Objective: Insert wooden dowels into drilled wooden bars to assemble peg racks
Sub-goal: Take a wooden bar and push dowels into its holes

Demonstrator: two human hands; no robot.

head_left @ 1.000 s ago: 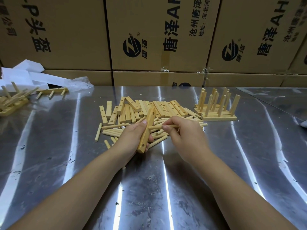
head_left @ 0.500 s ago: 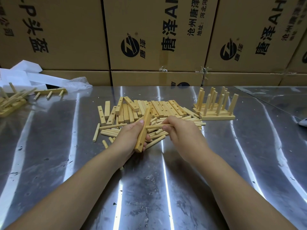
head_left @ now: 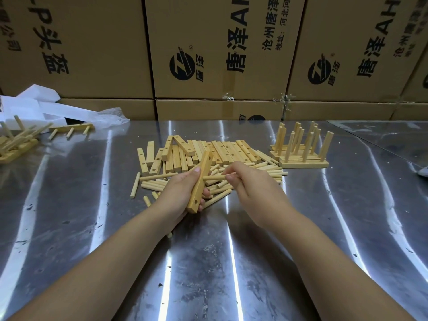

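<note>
My left hand (head_left: pixel 178 193) grips a drilled wooden bar (head_left: pixel 200 181), held tilted on edge with a hole showing near its lower end. My right hand (head_left: pixel 252 186) pinches a wooden dowel (head_left: pixel 214 177) whose left tip meets the middle of the bar's side. Behind both hands lies a pile of drilled bars (head_left: pixel 208 151), with loose dowels (head_left: pixel 157 185) scattered in front of it on the metal table (head_left: pixel 208 262).
Finished peg racks (head_left: pixel 302 147) stand stacked at the right of the pile. More racks (head_left: pixel 16 140) and one lying rack (head_left: pixel 71 128) sit at the far left beside white foam pieces (head_left: pixel 34 105). Cardboard boxes (head_left: pixel 220 54) wall off the back.
The bar and the dowel have stayed together between my hands; both hands shifted very slightly, with the dowel still against the bar's middle.
</note>
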